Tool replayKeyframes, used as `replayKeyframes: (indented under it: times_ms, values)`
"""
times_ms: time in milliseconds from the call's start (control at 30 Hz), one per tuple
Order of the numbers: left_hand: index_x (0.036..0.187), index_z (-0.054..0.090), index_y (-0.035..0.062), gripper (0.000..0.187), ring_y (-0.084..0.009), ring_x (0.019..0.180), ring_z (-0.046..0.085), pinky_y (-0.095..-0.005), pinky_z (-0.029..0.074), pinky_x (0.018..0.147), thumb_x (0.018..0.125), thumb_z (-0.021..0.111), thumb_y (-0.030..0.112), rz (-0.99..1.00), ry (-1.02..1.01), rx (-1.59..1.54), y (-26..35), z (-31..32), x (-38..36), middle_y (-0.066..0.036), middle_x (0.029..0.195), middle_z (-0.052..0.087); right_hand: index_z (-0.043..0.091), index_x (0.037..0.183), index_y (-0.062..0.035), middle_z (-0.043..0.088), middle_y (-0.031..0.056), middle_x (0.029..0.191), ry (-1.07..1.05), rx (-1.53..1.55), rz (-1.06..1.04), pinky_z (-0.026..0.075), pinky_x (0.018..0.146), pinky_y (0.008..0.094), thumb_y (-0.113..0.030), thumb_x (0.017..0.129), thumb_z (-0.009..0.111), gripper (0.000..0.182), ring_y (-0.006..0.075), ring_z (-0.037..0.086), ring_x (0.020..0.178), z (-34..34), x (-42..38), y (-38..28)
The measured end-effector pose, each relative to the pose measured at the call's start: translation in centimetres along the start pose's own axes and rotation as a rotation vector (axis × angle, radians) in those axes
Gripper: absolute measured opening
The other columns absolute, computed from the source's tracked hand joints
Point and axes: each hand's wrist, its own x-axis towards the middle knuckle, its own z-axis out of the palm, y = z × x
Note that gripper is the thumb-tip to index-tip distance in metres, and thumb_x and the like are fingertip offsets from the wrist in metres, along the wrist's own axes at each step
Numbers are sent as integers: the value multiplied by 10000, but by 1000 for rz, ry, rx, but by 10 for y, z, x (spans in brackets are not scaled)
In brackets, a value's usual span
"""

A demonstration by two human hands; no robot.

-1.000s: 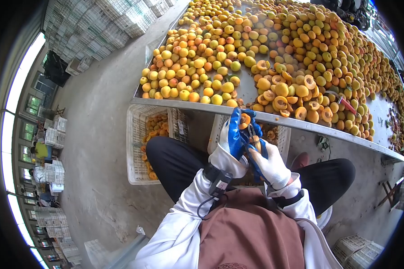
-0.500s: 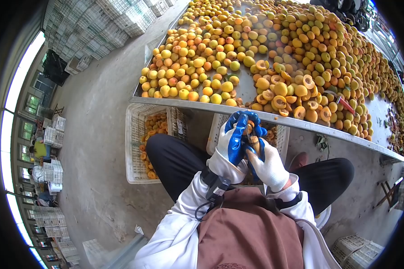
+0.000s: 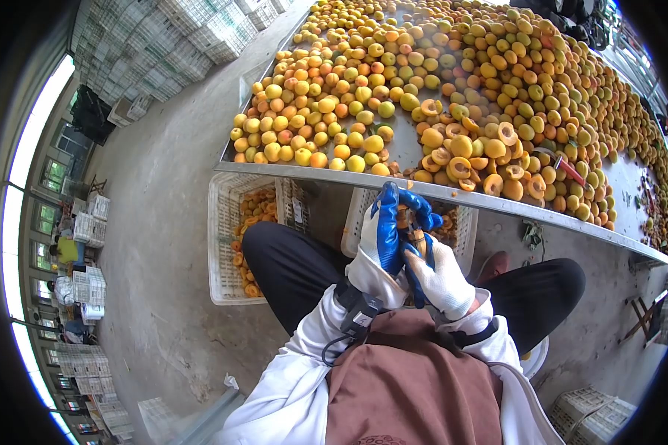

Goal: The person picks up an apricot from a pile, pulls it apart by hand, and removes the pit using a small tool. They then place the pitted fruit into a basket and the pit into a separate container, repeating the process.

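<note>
Just below the metal table edge, my left hand, in a white glove with blue-coated fingers, is curled around an apricot, which the fingers largely cover. Pressed up close beside it, my right hand, gloved the same way, grips a small knife by its pale wooden handle. Its blade is hard to make out between the hands. Directly above lie halved apricots among whole ones on the table. Beneath my hands, a white crate with apricot pieces is partly hidden.
Heaped apricots cover much of the metal table. A red-handled tool lies among them. Left of my knee stands another white crate holding apricot halves. Stacked crates stand far left; people sit by the windows.
My left fingers have spread and shifted slightly over the apricot. My right hand, still on the knife, has turned a little and moved slightly down. The fruit on the table looks the same.
</note>
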Motion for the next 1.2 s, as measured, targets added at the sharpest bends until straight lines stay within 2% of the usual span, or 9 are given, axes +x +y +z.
replayKeyframes:
  times_ms: [333,400,533,667,867,967,1067,1133,1200]
  values:
    - [922,620,92,407,-177,605,666,-318,586,585,1054,516,463,7,157,161,-1,1,-9,-56,718,638,612,1081,4,653,53,805,-198,37,189,495,593,281,-156,1014,570,178,93,581,677,-13,-4,-12]
    - [931,622,86,414,-174,627,675,-309,589,593,1053,518,467,104,106,264,-4,-3,-7,-56,729,646,623,1030,3,624,41,727,-165,309,269,452,401,278,-178,1013,558,193,119,553,465,-10,-7,-6]
    - [935,625,78,429,-171,617,672,-302,586,584,1055,510,474,57,155,312,-7,-1,-12,-55,735,651,624,1004,2,632,44,736,-187,387,302,468,447,282,-185,1013,562,197,118,574,518,-10,-9,-5]
    - [941,624,72,424,-171,576,657,-300,575,552,1054,518,467,43,182,274,-11,-1,-10,-45,709,640,629,987,6,650,52,759,-77,13,97,497,560,300,-197,1017,557,217,110,602,657,-4,-10,7]
    - [893,628,67,418,-160,548,638,-290,551,510,1049,542,445,-12,155,277,-12,0,-7,-36,679,614,640,947,9,635,53,705,-166,134,239,470,467,280,-195,1010,557,229,129,574,519,-12,-11,3]
    - [872,631,61,406,-161,524,625,-291,537,485,1051,550,416,-5,155,276,-8,6,-5,-36,667,605,640,908,11,616,42,649,-127,32,89,453,421,277,-199,1006,562,244,142,546,445,-15,-9,10]
    - [816,594,33,430,-239,542,633,-383,564,549,1044,529,391,-146,218,303,-6,1,0,-105,675,601,648,1043,20,663,72,818,-275,110,256,491,502,285,-193,997,576,229,139,602,581,-24,-5,19]
    - [813,597,32,423,-255,599,647,-396,570,607,1032,518,385,-195,117,432,-17,-21,8,-124,697,611,594,1259,3,648,97,1059,-231,372,-126,503,591,288,-181,989,590,326,130,621,764,-15,1,51]
    - [822,597,32,425,-254,645,652,-394,572,689,1035,506,388,-204,142,425,-19,-19,8,-132,717,614,497,1413,-40,588,89,1188,-336,418,-66,491,646,283,-187,980,618,472,115,588,865,-24,1,57]
